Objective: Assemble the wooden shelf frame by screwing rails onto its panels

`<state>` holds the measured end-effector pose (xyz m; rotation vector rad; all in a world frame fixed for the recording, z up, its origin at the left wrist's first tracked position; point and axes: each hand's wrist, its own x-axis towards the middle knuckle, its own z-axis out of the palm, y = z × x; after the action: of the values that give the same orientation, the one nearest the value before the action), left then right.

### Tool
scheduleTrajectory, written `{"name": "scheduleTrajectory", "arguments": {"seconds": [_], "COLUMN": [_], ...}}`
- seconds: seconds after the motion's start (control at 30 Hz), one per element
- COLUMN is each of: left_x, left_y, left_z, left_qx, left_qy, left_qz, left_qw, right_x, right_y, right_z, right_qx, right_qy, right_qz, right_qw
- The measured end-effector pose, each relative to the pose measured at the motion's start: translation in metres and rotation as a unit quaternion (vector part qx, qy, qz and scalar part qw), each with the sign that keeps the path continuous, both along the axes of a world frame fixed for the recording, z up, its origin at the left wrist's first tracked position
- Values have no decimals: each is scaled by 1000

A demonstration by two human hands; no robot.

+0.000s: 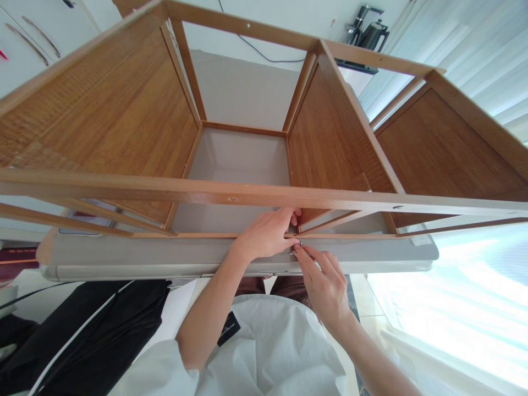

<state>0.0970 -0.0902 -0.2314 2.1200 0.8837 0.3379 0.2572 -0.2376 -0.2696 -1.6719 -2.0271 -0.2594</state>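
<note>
Up ahead on the right, we see a black kettle (373, 36) beside a silver appliance (362, 15), near pale curtains (474, 44). A dark cable (284, 61) hangs against the white wall (284, 27). On our left are white cabinet doors (16, 80) and, nearer, black cloth (107, 324) crossed by a white strip (85, 331).

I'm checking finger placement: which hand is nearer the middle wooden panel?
Left. The left hand reaches over the bottom front rail, fingers close by the lower front corner of the middle wooden panel. The right hand is outside the rail, farther from the panel.
</note>
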Motion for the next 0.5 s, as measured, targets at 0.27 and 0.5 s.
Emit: {"name": "scheduleTrajectory", "arguments": {"seconds": [0.27,0.5], "left_x": [-1,0], "left_y": [0,1], "left_z": [-2,-4], "left_qx": [-1,3], "left_qy": [-16,-16], "left_qz": [0,-3], "left_qw": [1000,1000], "right_x": [3,14], "right_y": [-3,5], "right_z": [2,16], "right_qx": [-14,-12], "right_qy": [-14,-91], "right_qz": [20,87], "right_qw": [1000,992]}}
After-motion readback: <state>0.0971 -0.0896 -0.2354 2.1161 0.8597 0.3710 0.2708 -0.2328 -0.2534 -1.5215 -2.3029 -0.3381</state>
